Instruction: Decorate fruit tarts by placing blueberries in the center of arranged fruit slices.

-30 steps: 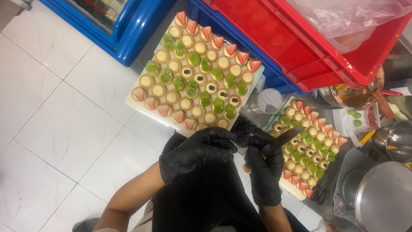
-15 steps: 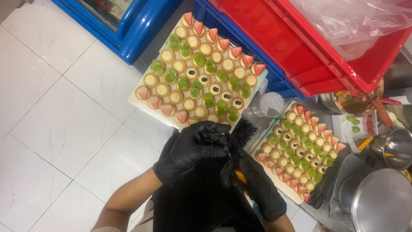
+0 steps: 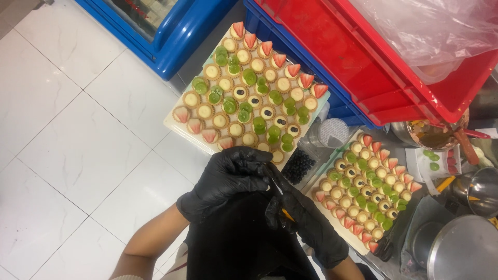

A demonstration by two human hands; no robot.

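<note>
Basically, my two black-gloved hands met over my dark lap, low in the view. My right hand (image 3: 310, 224) was curled shut around a small tool (image 3: 286, 213) with an orange handle; only a sliver of orange showed between the fingers, and a thin dark tip ran up toward my left hand (image 3: 228, 179). The left hand's fingers (image 3: 255, 165) were bent and pinched at that tip. Couldn't tell if they held anything else, as the glove hid it.

The tool sat between both hands, wrapped by the right, touched by the left, so most of it was covered.

Just above the left hand lay the near tray (image 3: 171, 123) of small round tarts (image 3: 239, 93): pale cream tops, some with green grape halves, some with strawberry slices along the edges, a few with a dark berry in the middle. Right of the hands was a clear tub of dark berries (image 3: 298, 166), touching a second tray of tarts (image 3: 365, 194) with the same toppings. A clear cup (image 3: 332, 133) stood between the trays. Behind: stacked red and blue crates (image 3: 363, 67), with a blue-framed cabinet (image 3: 171, 36) to the left. Far right had steel pots (image 3: 467, 249) and a bowl of brown glaze (image 3: 430, 135). White tiled floor (image 3: 78, 145) on the left.
</note>
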